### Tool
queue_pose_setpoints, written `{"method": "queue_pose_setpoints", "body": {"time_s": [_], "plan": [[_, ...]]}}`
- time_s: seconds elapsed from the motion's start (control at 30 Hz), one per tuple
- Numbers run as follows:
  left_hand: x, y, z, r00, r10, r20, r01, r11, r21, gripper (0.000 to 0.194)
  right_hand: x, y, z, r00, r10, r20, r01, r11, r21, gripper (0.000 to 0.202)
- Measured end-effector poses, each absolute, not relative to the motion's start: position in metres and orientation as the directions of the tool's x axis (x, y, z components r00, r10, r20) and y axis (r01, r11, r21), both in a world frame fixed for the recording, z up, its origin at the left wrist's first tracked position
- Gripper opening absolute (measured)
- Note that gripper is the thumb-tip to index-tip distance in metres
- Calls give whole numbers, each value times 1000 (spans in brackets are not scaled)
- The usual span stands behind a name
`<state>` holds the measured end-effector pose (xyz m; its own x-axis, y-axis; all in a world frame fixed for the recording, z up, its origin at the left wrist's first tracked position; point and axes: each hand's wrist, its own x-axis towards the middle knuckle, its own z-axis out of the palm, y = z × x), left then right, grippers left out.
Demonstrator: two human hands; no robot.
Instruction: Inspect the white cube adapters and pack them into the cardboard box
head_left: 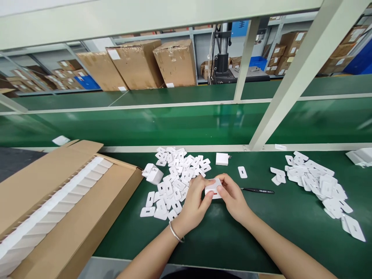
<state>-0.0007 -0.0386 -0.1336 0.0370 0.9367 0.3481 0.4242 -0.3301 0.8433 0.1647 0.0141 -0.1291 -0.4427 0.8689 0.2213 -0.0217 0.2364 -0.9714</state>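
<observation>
Between my two hands is a white power adapter (213, 186), its near end face showing a slot with a red spot. My left hand (195, 199) is closed on its left side, and my right hand (233, 197) grips the right side with thumb and fingers. Just left of my hands spreads a pile of small white slotted plates (174, 182). One single slotted plate (242, 172) lies to the right. Black tweezers (258, 190) rest beside my right hand, their tips partly hidden. Behind my hands sits another white adapter (222, 159) with a metal connector sticking out.
An open cardboard box (116, 201) with a row of white pieces stands at the left. More white adapters (152, 173) sit beside it. A second heap of white plates (322, 182) covers the right side. A slanted metal post (290, 85) rises behind the green bench (226, 236).
</observation>
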Motion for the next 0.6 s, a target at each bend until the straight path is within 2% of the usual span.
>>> {"method": "queue_pose_setpoints", "body": {"time_s": [0.23, 0.33, 0.43, 0.6], "plan": [[-3, -38, -127, 60, 972, 225, 166, -232, 958, 36, 170, 14, -121, -385, 861, 332, 31, 371, -928, 29], [-11, -36, -121, 108, 966, 235, 287, -256, 923, 37, 172, 13, -118, -407, 842, 354, 15, 394, -919, 28], [-15, -33, -115, 133, 942, 309, 450, -335, 828, 40, 173, 12, -116, -459, 820, 342, 22, 395, -918, 26], [-10, -31, -117, 67, 924, 376, 472, -361, 804, 38, 170, 9, -115, -462, 849, 256, 89, 332, -939, 19]]}}
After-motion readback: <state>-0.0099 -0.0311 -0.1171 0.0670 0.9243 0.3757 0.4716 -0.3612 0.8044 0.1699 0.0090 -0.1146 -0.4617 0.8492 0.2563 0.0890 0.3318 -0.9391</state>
